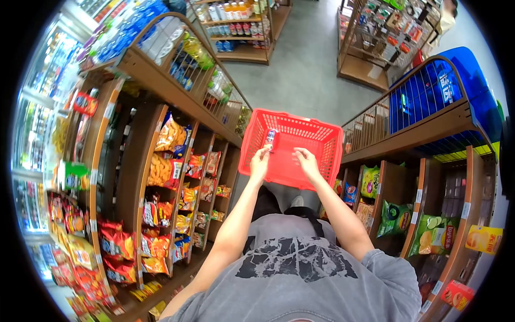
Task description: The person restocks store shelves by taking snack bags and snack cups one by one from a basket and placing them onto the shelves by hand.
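My left hand (260,162) is closed, its fingertips at the lower end of a small, slim printed package (271,138) in white, dark and red. I cannot read its label. The package is held above the red plastic shopping basket (247,140), near the left side of the basket's inside. My right hand (307,161) reaches over the basket's near right part, with its fingers loosely bent and apart and nothing visible between them. Both hands are above the basket's near edge. What supports the basket is hidden.
Snack bags (164,170) fill the shelves on my left, with bottled drinks (134,29) on top. More chip bags (395,218) stand on the right shelves, below a large blue package (439,88). Ahead, a grey floor (301,64) runs between a drinks shelf (240,29) and a hanging-goods rack (394,24).
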The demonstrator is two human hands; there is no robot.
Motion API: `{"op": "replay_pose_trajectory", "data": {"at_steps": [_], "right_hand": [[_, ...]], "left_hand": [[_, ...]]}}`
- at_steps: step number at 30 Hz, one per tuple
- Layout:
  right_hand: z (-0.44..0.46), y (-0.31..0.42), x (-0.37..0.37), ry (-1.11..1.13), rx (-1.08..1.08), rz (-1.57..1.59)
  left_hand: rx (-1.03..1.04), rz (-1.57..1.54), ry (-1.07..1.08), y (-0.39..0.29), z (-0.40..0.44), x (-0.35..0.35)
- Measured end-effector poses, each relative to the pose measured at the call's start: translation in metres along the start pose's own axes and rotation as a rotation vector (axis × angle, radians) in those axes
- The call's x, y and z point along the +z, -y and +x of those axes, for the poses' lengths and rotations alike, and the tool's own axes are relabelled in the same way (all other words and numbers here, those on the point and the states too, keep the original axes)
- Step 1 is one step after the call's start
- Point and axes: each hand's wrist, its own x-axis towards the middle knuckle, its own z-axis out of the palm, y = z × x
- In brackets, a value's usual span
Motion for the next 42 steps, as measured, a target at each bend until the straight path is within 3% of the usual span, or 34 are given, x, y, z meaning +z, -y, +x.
{"op": "replay_pose_trajectory", "data": {"at_steps": [2, 12, 18, 22, 30, 32, 35, 40, 42], "right_hand": [[0.009, -0.012, 0.003, -0.027, 0.044, 0.025], [0.075, -0.055, 0.042, -0.134, 0.157, 0.060], [0.102, -0.088, 0.050, -0.121, 0.300, -0.021], [0.112, -0.091, 0.051, -0.149, 0.375, -0.035], [0.144, -0.101, 0.064, -0.176, 0.341, -0.126], [0.148, -0.096, 0.071, -0.179, 0.375, -0.168], [0.162, -0.117, 0.076, -0.190, 0.364, -0.154], [0.167, -0.138, 0.081, -0.164, 0.344, -0.216], [0.163, -0.137, 0.077, -0.146, 0.347, -0.201]], "left_hand": [[-0.105, 0.051, -0.025, 0.004, 0.006, 0.001], [-0.232, 0.226, 0.106, 0.024, 0.093, -0.004], [-0.332, 0.175, 0.160, 0.076, 0.129, -0.005], [-0.319, 0.334, 0.256, 0.110, 0.147, -0.013], [-0.435, 0.341, 0.315, 0.121, 0.162, -0.006], [-0.464, 0.562, 0.299, 0.111, 0.160, 0.003], [-0.369, 0.548, 0.223, 0.128, 0.159, 0.007], [-0.524, 0.594, 0.335, 0.120, 0.156, 0.005], [-0.529, 0.449, 0.319, 0.130, 0.155, 0.004]]}}
